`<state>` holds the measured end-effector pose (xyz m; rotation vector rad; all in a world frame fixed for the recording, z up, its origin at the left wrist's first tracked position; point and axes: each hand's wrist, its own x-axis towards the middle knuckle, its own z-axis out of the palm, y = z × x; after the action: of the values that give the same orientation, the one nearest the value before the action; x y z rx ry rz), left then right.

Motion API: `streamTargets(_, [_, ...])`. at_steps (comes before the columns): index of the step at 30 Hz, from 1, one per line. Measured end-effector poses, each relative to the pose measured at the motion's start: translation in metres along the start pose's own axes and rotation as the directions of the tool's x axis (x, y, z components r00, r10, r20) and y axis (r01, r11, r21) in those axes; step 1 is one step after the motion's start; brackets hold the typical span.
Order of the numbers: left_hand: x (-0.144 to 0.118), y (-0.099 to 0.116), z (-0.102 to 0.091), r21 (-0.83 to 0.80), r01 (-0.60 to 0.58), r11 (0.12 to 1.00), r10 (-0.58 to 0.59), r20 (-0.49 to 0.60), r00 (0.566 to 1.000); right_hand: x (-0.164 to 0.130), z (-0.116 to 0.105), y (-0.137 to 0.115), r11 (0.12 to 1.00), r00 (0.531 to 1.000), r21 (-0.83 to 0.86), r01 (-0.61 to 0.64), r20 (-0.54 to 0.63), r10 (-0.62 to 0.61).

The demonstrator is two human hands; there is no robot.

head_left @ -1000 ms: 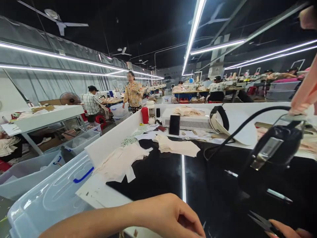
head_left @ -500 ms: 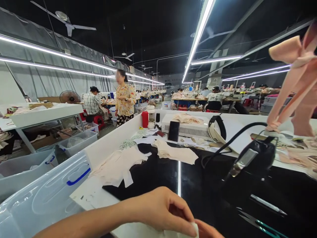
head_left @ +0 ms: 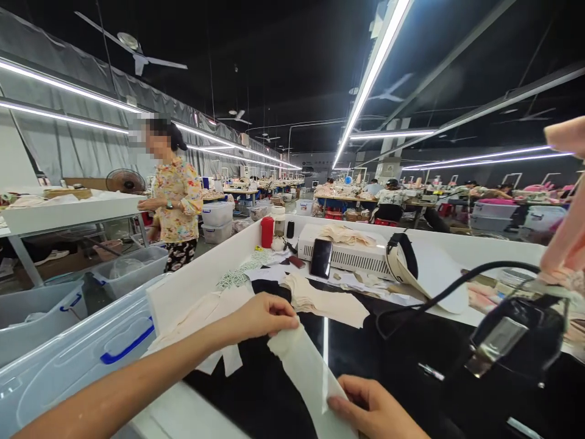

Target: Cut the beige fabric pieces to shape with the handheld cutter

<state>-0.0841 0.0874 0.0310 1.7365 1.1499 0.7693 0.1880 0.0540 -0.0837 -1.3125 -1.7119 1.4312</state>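
A long pale piece of fabric stretches between my two hands over the black tabletop. My left hand pinches its upper end, where the cloth is slightly crumpled. Lower down, my right hand grips the piece near its lower end, thumb on top; that end runs out of view. Just beyond the left hand lies a layered stack of cream cut fabric pieces. More pale pieces are spread loosely at the left, partly behind my left forearm.
A black sewing machine head with a cable stands at right, pink straps hanging above it. A phone leans on a white box. Lidded plastic bins stand at left. A person in a floral shirt is beyond them.
My hands have come apart and the fabric is now stretched between them; the left hand moved away from me, up and left. The person in the floral shirt came nearer and left.
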Motion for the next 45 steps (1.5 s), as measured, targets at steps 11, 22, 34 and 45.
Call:
streamTargets(11, [0.124, -0.008, -0.023, 0.145, -0.292, 0.945, 0.321, -0.26, 0.911, 0.113, -0.096, -0.033, 0.916, 0.711, -0.333, 0.223, -0.588, -0.387])
streamTargets(22, [0.115, -0.082, -0.002, 0.417, -0.312, 0.854, 0.361, -0.042, 0.932, 0.128, -0.088, 0.011, 0.684, 0.757, -0.712, 0.159, -0.357, -0.547])
streamTargets(34, [0.108, -0.061, -0.006, 0.556, -0.308, 0.772, 0.386, -0.023, 0.922, 0.109, -0.073, -0.011, 0.427, 0.775, -0.898, -0.109, -0.346, -0.529])
streamTargets(45, [0.151, -0.05, 0.018, 0.621, -0.306, 0.721, 0.331, 0.079, 0.94, 0.122, -0.056, -0.004, 0.367, 0.793, -0.93, -0.038, -0.251, -0.555])
